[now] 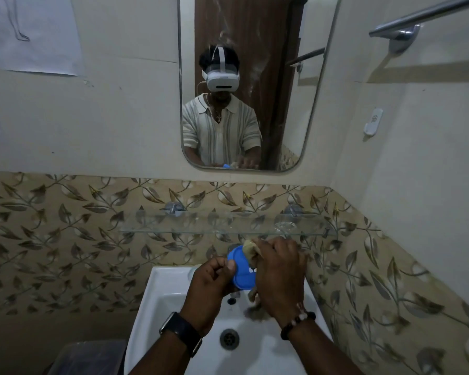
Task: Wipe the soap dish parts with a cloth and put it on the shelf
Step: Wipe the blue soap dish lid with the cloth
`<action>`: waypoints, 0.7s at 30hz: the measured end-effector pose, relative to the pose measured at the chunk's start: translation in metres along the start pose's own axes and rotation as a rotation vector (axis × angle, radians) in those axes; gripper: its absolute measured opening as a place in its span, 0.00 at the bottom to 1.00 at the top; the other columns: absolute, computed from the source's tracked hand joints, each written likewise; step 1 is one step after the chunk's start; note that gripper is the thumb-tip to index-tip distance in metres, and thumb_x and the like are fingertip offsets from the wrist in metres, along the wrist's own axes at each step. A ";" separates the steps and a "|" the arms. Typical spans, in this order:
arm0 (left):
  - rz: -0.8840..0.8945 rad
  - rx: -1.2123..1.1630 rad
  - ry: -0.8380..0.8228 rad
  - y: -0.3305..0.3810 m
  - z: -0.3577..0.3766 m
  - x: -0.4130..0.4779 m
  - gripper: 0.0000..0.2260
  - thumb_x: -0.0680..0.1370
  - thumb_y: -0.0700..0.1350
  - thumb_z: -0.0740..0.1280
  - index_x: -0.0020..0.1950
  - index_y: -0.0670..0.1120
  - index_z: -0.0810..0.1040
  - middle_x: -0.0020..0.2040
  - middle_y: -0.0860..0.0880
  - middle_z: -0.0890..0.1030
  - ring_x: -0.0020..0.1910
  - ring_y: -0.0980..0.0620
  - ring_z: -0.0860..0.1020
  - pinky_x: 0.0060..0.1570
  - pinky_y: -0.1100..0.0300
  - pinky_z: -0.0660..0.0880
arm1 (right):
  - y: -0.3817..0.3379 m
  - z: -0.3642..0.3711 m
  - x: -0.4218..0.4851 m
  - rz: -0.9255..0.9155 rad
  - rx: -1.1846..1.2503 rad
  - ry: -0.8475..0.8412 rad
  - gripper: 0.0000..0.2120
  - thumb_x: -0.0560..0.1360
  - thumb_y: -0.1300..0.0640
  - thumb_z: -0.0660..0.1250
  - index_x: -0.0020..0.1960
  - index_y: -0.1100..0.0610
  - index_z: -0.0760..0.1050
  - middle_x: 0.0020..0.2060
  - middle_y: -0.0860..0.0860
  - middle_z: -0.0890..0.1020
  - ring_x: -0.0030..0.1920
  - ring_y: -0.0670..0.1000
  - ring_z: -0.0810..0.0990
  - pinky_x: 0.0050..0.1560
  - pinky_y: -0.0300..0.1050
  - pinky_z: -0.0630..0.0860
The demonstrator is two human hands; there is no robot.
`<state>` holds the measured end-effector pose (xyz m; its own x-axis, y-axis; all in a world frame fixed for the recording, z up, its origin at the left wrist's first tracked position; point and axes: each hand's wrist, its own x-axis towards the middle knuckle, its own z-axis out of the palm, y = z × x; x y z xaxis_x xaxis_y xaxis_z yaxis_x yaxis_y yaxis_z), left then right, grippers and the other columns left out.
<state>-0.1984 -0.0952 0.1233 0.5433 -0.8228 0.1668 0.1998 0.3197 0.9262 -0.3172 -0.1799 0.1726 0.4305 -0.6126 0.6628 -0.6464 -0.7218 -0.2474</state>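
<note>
Left hand [210,282] curled tight round the near edge of the blue soap dish part [241,269], thumb on top. Right hand [279,274] bunched closed on a beige cloth [251,249], pressed against the part's right side; cloth tail hangs below. Both held above the white sink [157,299], just under the glass shelf [173,226].
</note>
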 end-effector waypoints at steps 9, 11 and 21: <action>-0.010 -0.099 0.117 0.010 -0.016 0.003 0.21 0.77 0.49 0.66 0.56 0.30 0.77 0.53 0.34 0.85 0.49 0.40 0.83 0.47 0.52 0.82 | 0.019 0.000 -0.021 -0.417 0.115 -0.117 0.15 0.74 0.55 0.62 0.59 0.41 0.76 0.45 0.43 0.75 0.47 0.48 0.70 0.46 0.45 0.61; -0.009 -0.105 0.118 0.011 -0.017 0.002 0.19 0.77 0.49 0.66 0.56 0.33 0.79 0.54 0.35 0.85 0.51 0.39 0.84 0.47 0.53 0.83 | 0.032 0.004 -0.011 -0.251 0.102 -0.020 0.10 0.75 0.56 0.66 0.54 0.45 0.79 0.44 0.46 0.75 0.45 0.50 0.72 0.43 0.47 0.68; 0.050 0.182 -0.060 0.014 -0.032 -0.001 0.15 0.76 0.51 0.70 0.49 0.38 0.79 0.49 0.38 0.85 0.50 0.41 0.84 0.55 0.41 0.80 | 0.045 0.024 -0.011 0.943 1.537 -0.346 0.08 0.78 0.58 0.62 0.53 0.61 0.76 0.45 0.61 0.76 0.41 0.60 0.76 0.40 0.52 0.74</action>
<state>-0.1706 -0.0747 0.1252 0.4980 -0.8363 0.2292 0.0204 0.2755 0.9611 -0.3357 -0.2131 0.1369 0.5328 -0.8284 -0.1727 0.2731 0.3614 -0.8915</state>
